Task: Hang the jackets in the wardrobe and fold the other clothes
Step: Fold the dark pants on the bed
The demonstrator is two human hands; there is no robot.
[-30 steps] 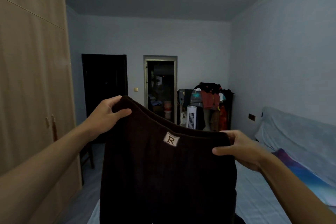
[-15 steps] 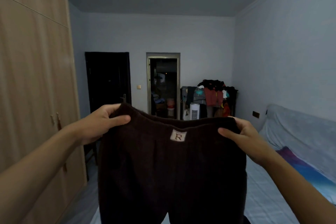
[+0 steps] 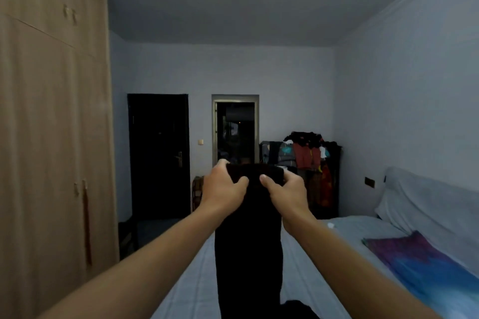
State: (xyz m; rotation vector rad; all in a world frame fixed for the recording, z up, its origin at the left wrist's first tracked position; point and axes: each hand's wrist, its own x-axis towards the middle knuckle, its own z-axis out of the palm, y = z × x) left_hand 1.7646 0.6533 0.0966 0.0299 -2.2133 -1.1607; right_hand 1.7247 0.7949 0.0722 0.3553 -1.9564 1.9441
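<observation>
A pair of dark brown trousers (image 3: 248, 241) hangs in front of me, doubled lengthwise into a narrow strip above the bed. My left hand (image 3: 223, 186) grips the left end of the folded waistband. My right hand (image 3: 285, 189) grips the right end, thumb on the front. The two hands are close together at chest height. The trousers' lower part runs out of view at the bottom. The tall wooden wardrobe (image 3: 51, 137) stands at the left with its doors closed.
A bed (image 3: 324, 254) with a pale sheet lies below, a purple-blue cloth (image 3: 420, 259) on its right side. Another dark garment (image 3: 298, 309) lies at the bottom edge. A clothes-piled rack (image 3: 308, 155) stands at the far wall, near a dark door (image 3: 158, 155) and an open doorway (image 3: 236, 132).
My hands have come together, folding the spread waistband in half so the trousers hang as a narrow strip. The "R" label is no longer visible. The view has tilted upward.
</observation>
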